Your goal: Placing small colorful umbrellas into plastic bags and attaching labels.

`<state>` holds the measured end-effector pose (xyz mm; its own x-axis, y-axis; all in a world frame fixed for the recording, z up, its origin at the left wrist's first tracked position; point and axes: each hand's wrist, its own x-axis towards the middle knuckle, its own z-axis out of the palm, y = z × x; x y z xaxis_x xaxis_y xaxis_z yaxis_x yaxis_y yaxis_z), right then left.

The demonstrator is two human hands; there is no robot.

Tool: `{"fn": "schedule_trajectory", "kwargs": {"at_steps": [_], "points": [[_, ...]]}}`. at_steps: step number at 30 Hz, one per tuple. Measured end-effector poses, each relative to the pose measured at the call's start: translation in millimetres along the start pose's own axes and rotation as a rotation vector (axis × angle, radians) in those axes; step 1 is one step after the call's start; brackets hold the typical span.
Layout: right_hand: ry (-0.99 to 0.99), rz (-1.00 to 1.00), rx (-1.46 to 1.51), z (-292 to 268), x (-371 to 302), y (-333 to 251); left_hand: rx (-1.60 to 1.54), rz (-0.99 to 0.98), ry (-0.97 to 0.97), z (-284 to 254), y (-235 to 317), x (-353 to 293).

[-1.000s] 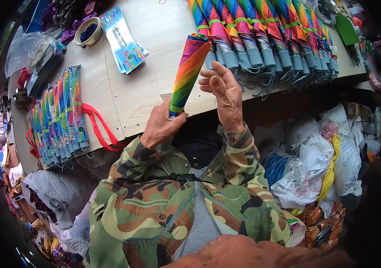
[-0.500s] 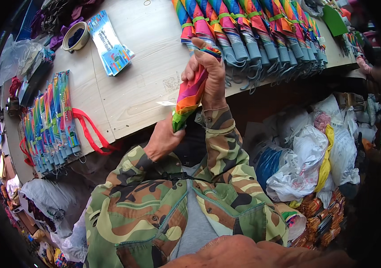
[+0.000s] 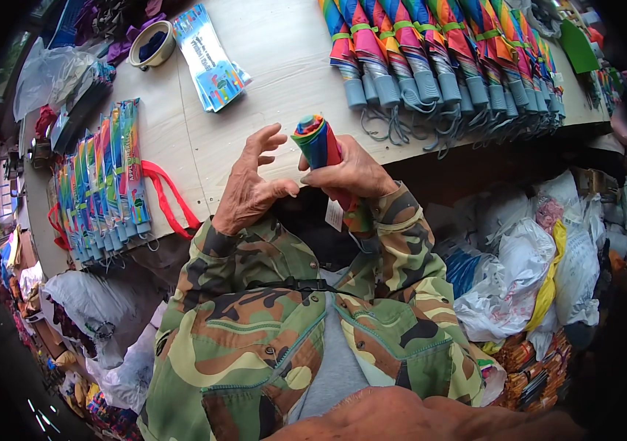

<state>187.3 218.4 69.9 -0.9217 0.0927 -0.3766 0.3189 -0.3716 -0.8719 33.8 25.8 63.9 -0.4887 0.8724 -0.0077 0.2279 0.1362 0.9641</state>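
A folded rainbow umbrella [image 3: 318, 145] stands tilted in front of my chest, its rolled tip end pointing up and away from me. My right hand [image 3: 356, 169] is closed around its middle, with the thumb across the cloth. Below the grip hangs a small white tag [image 3: 334, 215]; the umbrella's lower end is partly hidden by the hand and sleeve. Just left of it, my left hand [image 3: 249, 187] is raised with fingers apart and curved, touching nothing. On the table's far right lie several folded rainbow umbrellas [image 3: 409, 44] with green bands and grey-blue handles.
Packed rainbow umbrellas [image 3: 111, 176] with a red strap [image 3: 168, 197] lie at the left table edge. A stack of printed cards [image 3: 210, 62] and a small bowl [image 3: 153, 44] sit on the pale table [image 3: 269, 95]. White plastic bags [image 3: 508, 264] fill the floor at right.
My left hand has let go of the umbrella's lower part and opened. My right hand has drawn the umbrella nearer and turned its rolled end up. The view has shifted slightly left.
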Motion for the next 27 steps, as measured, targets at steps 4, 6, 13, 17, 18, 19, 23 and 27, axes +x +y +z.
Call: {"fn": "schedule_trajectory", "kwargs": {"at_steps": [4, 6, 13, 17, 18, 19, 23, 27], "points": [[-0.096, -0.063, 0.007, 32.3, 9.5, 39.1, -0.461, -0.186, -0.196, 24.0, 14.9, 9.6], [-0.093, 0.098, -0.093, 35.9, 12.3, 29.9, -0.474, -0.299, 0.034, 28.5, 3.3, 2.8], [0.365, -0.005, -0.795, 45.3, 5.4, 61.0, -0.153, -0.197, 0.429, -17.4, -47.2, 44.7], [0.417, 0.013, -0.526, 37.6, -2.3, 71.7, 0.882, 0.25, 0.568, -53.8, -56.8, 72.6], [0.422, 0.042, -0.469, 38.2, -3.1, 68.2, 1.036, 0.313, 0.538, -59.6, -64.8, 79.3], [0.428, 0.07, -0.412, 38.6, -3.5, 66.3, 1.189, 0.377, 0.503, -64.4, -72.0, 83.7], [0.442, 0.053, -0.428, 35.2, 1.7, 75.6, 1.275, 0.429, 0.333, -81.9, -102.9, 94.0], [0.424, 0.026, -0.394, 32.7, 0.3, 71.9, 1.253, 0.409, 0.339, -85.8, -100.0, 93.4]]}}
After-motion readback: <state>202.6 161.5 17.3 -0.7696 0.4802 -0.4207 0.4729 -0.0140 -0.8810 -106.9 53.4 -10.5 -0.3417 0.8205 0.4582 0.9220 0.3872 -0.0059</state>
